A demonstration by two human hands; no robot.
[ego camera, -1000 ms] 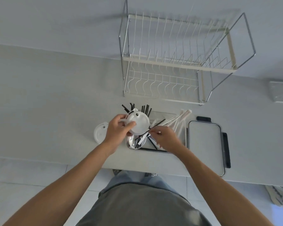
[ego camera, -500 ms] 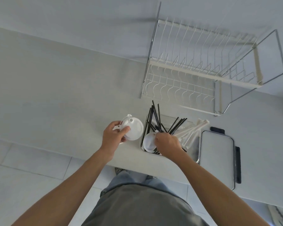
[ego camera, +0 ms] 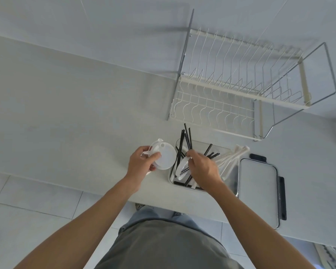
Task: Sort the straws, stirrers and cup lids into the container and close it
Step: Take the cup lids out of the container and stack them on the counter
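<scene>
Two lids are in play: left hand (ego camera: 142, 164) fingers pinch a cup lid (ego camera: 163, 157) beside the container (ego camera: 232, 183); right hand (ego camera: 203, 170) fingers hold another inside. Leaning black straws (ego camera: 184, 140) could tip out or block closing.

The left hand (ego camera: 142, 165) carried its cup lid (ego camera: 164, 157) leftward off the container (ego camera: 231, 183); the right hand (ego camera: 203, 170) stood another lid (ego camera: 182, 165) inside.

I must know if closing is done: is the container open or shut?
Open. The container shows black straws sticking out, and its lid lies flat on the counter beside it.
</scene>
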